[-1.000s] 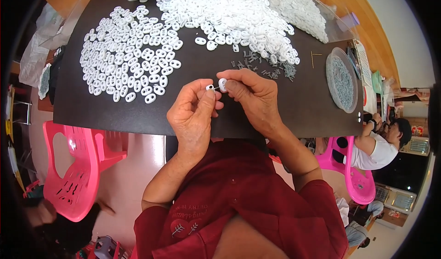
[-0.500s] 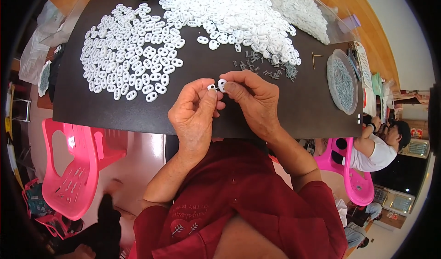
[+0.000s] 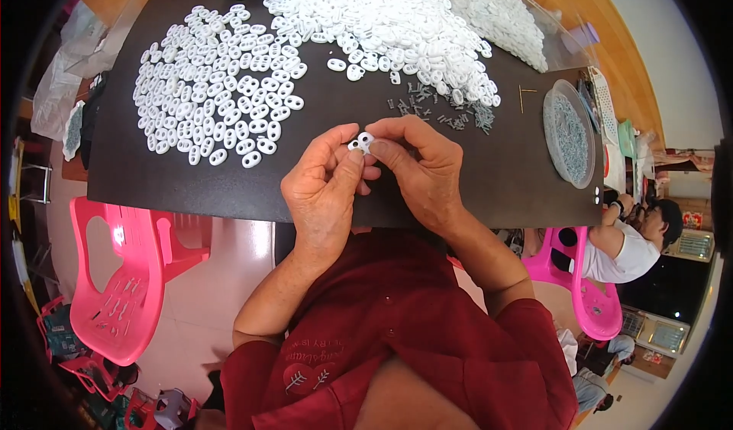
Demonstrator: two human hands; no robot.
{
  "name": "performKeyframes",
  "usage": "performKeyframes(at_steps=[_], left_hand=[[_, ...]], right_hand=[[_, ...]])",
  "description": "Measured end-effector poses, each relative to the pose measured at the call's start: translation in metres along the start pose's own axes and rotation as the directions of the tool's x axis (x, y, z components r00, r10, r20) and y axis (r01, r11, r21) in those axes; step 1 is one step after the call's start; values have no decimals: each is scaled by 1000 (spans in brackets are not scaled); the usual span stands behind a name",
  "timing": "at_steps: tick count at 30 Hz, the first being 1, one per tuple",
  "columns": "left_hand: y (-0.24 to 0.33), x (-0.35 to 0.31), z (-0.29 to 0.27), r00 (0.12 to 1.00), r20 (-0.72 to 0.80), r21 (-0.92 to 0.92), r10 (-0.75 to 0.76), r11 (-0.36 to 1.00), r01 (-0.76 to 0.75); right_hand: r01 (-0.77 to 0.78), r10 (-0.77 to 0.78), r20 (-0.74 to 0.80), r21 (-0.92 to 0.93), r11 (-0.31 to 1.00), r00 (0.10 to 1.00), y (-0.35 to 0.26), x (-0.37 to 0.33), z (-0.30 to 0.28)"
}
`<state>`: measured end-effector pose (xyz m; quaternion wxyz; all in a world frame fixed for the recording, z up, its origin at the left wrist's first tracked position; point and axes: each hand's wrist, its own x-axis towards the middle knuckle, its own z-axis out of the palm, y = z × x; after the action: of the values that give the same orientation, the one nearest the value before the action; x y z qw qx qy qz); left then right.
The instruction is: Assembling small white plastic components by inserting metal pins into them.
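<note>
At twelve o'clock, your left hand (image 3: 319, 190) and right hand (image 3: 426, 169) each pinch a white two-hole oval (image 3: 366, 136) between clamped fingers (image 3: 407, 128), seemingly for fine control; grey springs (image 3: 480, 118) lie handy at one o'clock.

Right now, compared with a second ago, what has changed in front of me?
Your left hand and right hand have drawn their two white pieces inward, closing the gap that showed between them. Neither hand let go. The dark-clothed person has moved away from the pink chair. The white heap, grey bits and round tub stayed put.
</note>
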<state>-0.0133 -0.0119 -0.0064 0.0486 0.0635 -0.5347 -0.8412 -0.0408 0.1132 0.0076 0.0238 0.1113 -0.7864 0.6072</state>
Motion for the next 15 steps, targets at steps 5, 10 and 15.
performKeyframes(at_steps=[5, 10, 15], left_hand=[[-1, 5, 0, 999, 30, -30, -36, 999, 37], [-2, 3, 3, 1000, 6, -78, -27, 997, 28], [2, 5, 7, 996, -48, -207, -76, 976, 64]], right_hand=[[181, -175, 54, -139, 974, 983, 6, -1, -3], [224, -226, 6, -158, 962, 974, 11, -5, -2], [238, -247, -26, -192, 952, 969, 3, -5, 4]])
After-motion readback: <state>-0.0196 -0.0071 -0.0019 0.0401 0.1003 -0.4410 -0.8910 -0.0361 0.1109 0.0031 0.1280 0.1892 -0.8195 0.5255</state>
